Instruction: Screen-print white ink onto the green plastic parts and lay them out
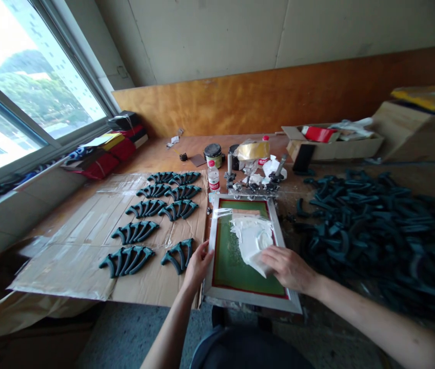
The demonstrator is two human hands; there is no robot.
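Observation:
A screen frame [292,303] with a silver border and green mesh lies in front of me, below a metal clamp fixture [254,192]. My left hand [201,260] grips the frame's left edge, fingers closed on it. On the right side, my right hand [284,264] is closed on the lower part of a crumpled white sheet [250,238], which rests over the mesh. A tan strip [246,212] shows near the top of the mesh. Left of the frame, dark green curved parts [127,260] are arranged in groups on flattened cardboard [82,266].
A big heap of dark curved parts [356,230] covers the right of the table. Behind the frame stand a bottle [213,177], a lidded tub [213,154] and another bottle. Open carton [333,151] at back right; red and black items [105,159] by the window.

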